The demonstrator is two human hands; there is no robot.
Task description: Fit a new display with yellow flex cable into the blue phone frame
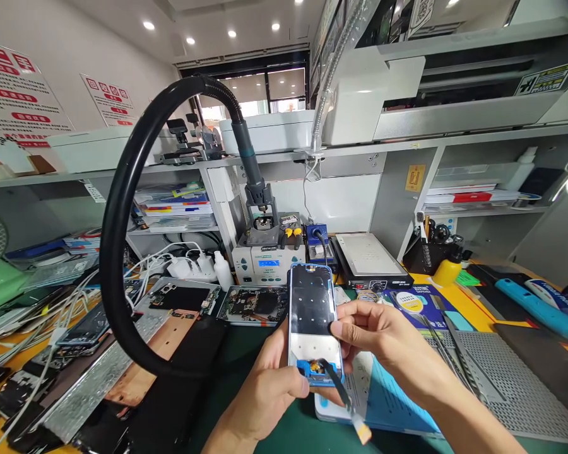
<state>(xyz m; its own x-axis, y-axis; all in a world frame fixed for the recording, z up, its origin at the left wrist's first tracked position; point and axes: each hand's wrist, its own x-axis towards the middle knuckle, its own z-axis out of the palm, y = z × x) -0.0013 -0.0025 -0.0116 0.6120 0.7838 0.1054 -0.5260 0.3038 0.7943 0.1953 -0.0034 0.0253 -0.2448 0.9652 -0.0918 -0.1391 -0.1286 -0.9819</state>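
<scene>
Head view. The phone [312,309] is between my two hands, raised over the smooth green mat [234,353]. Slim rectangle, rounded corners, blue rim; glossy dark upper face with small pale dots, whitish band below, open pocket at the lower end. One flat, bendy ribbon cable [344,397] hangs from that pocket, dark along its length, pale and yellowish at the tip.

My left hand [274,386] grips the lower left of the phone, thumb bent across the bottom corner. My right hand [376,331] pinches the right edge, thumb on the front.

Left of me: one fat, shiny black hose [116,221], curved in a big loop; one flat coppery plate [158,343]. Behind the phone: one boxy pale machine [269,272] with a blue display, one white plastic bottle [223,271] beside it. Right: one grey metal sheet [534,378] pierced with rows of small holes; one squat yellow bottle [447,271] farther back.
</scene>
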